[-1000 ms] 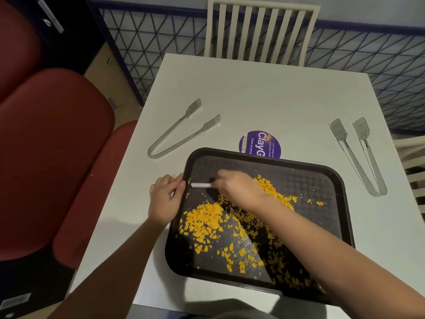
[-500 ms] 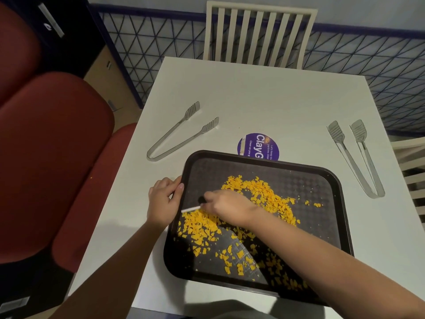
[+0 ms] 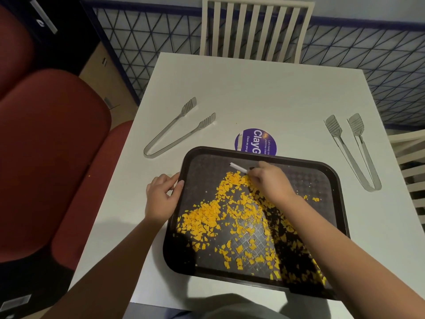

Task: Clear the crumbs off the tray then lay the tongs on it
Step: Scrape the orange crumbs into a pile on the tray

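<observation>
left hand (image 3: 161,200): grips tray (image 3: 166,247) rim | right hand (image 3: 272,181): pinches white stick (image 3: 238,168) over crumbs (image 3: 207,217)

The left hand (image 3: 161,199) and right hand (image 3: 271,183) are bare, like both forearms (image 3: 345,245); grey clothing (image 3: 230,307) shows at the near edge.

White table (image 3: 253,88) — tray (image 3: 322,180), sticker (image 3: 255,141), left tongs (image 3: 179,138), right tongs (image 3: 348,157).

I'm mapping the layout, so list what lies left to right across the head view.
Red seat → narrow-tipped tongs → purple sticker → wide-tipped tongs → white chair at the right edge. Left out for overlap: tray, left hand gripping its rim, right hand holding a white stick.
</observation>
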The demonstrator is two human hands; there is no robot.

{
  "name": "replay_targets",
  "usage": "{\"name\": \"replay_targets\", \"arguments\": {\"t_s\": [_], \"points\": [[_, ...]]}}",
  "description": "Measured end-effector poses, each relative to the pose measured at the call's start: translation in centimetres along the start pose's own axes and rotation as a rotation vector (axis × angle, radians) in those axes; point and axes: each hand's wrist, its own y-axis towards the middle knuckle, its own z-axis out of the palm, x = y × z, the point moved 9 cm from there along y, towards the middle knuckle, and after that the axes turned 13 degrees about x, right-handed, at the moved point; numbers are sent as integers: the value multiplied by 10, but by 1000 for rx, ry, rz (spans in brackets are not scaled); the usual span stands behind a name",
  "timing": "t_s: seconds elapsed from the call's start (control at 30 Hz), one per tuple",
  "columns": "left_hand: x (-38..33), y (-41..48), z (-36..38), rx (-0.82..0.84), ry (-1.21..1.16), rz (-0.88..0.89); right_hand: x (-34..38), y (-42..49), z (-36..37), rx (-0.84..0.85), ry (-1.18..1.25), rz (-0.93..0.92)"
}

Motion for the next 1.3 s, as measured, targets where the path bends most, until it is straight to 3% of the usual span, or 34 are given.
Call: {"name": "replay_targets", "arguments": {"t_s": [0.17, 0.37, 0.5, 0.67, 0.8, 0.9, 1.2, 1.3], "points": [[1, 0, 1, 12, -21, -14, 67, -13, 29, 98, -53, -258], [0, 0, 0, 9, -25, -7, 105, -50, 64, 203, -130, -433], [0, -1, -2, -5, -33, 4, 70, -55, 35, 62, -41, -327], [0, -1, -1, -3, -6, 3, -38, -49, -15, -171, 8, 90], [2, -1, 0, -5, -10, -13, -75, -52, -9, -156, 27, 239], [0, -2, -1, -11, 0, -6, -54, -53, 4, -112, 46, 174], [-2, -2, -2, -17, 3, -9, 63, -77, 50, 94, -6, -246], [-2, -2, -2, -22, 1, -4, 49, -84, 39, 12, 7, -215]]}}
